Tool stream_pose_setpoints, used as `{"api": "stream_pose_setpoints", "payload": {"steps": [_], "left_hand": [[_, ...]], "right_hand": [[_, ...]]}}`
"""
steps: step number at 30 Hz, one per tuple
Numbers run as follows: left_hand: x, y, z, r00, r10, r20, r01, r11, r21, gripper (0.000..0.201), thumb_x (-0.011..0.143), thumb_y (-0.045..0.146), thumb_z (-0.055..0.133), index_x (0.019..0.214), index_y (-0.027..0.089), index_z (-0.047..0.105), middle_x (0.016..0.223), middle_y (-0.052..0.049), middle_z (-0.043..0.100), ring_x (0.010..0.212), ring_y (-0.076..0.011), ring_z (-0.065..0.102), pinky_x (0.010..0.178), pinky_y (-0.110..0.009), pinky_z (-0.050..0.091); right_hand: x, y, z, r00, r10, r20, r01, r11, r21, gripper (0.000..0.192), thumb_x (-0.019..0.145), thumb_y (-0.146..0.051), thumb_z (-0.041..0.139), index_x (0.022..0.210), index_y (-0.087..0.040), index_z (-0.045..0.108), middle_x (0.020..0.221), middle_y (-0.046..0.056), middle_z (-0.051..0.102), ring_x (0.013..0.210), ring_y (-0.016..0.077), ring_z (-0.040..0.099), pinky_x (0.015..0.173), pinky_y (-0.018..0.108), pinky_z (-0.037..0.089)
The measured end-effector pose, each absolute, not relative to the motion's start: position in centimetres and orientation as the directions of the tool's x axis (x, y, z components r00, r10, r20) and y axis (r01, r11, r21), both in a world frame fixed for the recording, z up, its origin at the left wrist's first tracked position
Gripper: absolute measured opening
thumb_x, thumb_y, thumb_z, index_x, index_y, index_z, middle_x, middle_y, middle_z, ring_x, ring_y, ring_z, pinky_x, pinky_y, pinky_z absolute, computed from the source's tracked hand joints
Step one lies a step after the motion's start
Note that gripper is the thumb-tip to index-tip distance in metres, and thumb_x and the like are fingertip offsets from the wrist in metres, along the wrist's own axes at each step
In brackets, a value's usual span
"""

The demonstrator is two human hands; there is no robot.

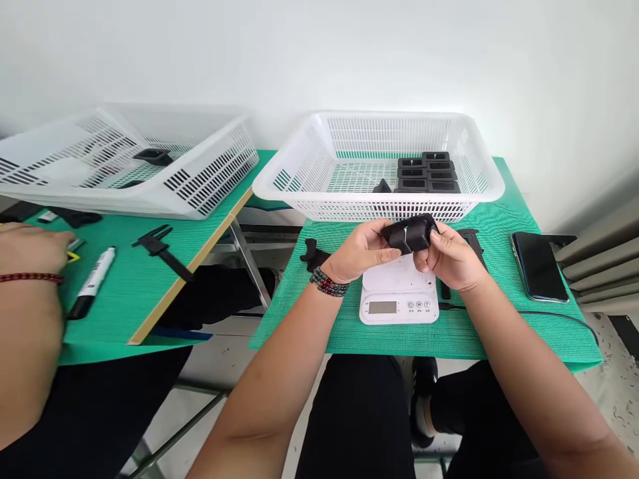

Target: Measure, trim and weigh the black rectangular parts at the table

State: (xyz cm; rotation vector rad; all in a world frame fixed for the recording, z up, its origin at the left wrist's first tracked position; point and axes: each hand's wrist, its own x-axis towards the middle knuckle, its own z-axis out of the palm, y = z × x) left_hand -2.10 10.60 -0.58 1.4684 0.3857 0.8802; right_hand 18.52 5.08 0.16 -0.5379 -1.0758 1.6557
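Both hands meet at the centre of the frame, just above a white scale (398,293). The left hand (360,251) and the right hand (449,256) hold one black part (410,235) between them. The left fingers (387,254) curl closed around its left end, thumb on top; the right fingers (433,247) pinch its right end. The part hangs clear of the scale, just in front of the near wall of a white basket (319,193).

That basket sits upper centre on a green mat (499,332). In its right rear corner, black parts (427,174) lie in neat rows, and one more stands loose beside them. A black phone (538,266) lies at the right of the mat, with a cable running along the mat below it. Another black piece (313,254) lies on the mat left of the left wrist, which wears a bead bracelet (328,283).

At upper left a second basket (200,179) rests tilted on a neighbouring table (130,286). A marker (94,281) and a black caliper (162,250) lie there. Another person's arm (24,306) reaches in at the left edge of the frame.
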Motion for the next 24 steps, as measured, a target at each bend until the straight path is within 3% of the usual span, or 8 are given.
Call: {"api": "stream_pose_setpoints", "payload": {"steps": [10,24], "left_hand": [[-1.66,10.49,-0.66,0.606,0.727,0.324,-0.296,-0.172,0.940,0.040,0.073,0.038,0.092,0.097,0.017,0.068,0.087,-0.003,0.068,0.079,-0.0160,0.065,0.072,-0.030,0.053],[-1.52,10.28,-0.46,0.588,0.755,0.290,-0.237,-0.182,0.954,0.048,0.069,0.056,0.090,0.084,0.017,0.065,0.074,0.000,0.059,0.066,-0.0130,0.054,0.058,-0.027,0.043]], "right_hand": [[18.76,5.02,0.45,-0.325,0.933,0.154,-0.497,-0.030,-0.867,0.033,0.082,-0.048,0.082,0.087,-0.020,0.065,0.067,-0.003,0.062,0.058,0.0120,0.059,0.055,0.026,0.046],[18.83,5.36,0.23,-0.360,0.921,0.153,-0.483,-0.044,-0.874,0.039,0.082,-0.054,0.081,0.082,-0.020,0.063,0.061,-0.003,0.060,0.053,0.0114,0.056,0.054,0.026,0.046]]}}
